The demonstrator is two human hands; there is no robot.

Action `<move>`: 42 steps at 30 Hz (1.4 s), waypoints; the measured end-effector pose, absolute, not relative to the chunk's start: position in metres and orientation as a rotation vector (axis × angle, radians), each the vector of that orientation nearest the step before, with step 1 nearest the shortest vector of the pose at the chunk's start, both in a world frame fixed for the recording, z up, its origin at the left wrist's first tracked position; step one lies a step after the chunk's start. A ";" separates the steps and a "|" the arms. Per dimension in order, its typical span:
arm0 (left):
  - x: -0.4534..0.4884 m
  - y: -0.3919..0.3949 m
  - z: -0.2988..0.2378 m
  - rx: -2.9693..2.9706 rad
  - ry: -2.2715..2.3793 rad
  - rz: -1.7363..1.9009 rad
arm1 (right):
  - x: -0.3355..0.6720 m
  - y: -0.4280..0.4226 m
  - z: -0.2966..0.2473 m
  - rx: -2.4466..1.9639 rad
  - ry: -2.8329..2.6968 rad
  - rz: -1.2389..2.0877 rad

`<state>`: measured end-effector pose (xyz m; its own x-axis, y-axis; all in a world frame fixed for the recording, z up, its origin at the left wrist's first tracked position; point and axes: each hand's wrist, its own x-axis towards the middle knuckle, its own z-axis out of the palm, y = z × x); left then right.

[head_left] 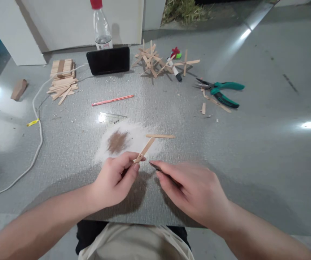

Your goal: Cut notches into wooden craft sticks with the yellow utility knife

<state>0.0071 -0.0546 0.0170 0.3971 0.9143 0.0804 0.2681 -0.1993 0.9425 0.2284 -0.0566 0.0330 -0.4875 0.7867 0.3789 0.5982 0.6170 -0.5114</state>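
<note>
My left hand [119,177] pinches a wooden craft stick [148,147] between thumb and forefinger, tilted up to the right. A small dark mark or hole shows in the stick near my fingertips. My right hand [190,186] is closed round a thin dark tool with a pointed tip [155,166]; most of it is hidden in the palm, so its kind is unclear. The tip points at the stick, a short gap away. Just beyond, another craft stick [161,136] lies at the edge of a patch of white powder [139,131] with a brown smear [117,141].
Behind lie a red pencil [113,100], a propped black phone [109,60], a bottle [101,29] and stacked craft sticks [63,68]. Joined stick shapes [150,59], a glue tube [175,69] and green-handled pliers [220,90] sit further right. A white cable [40,135] runs along the left.
</note>
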 end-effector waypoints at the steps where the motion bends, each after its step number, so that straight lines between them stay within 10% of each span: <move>1: 0.007 -0.054 0.017 1.694 1.053 0.844 | 0.229 -0.056 0.033 -1.095 -2.260 0.414; 42: -0.024 -0.009 0.017 2.355 1.397 0.064 | 0.238 -0.022 -0.001 -1.371 -1.476 1.357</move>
<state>-0.0238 -0.0085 0.0167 0.4993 0.8513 -0.1613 0.8330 -0.4205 0.3596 0.2382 -0.0223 -0.0011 -0.1966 0.9679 -0.1566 0.2370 -0.1081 -0.9655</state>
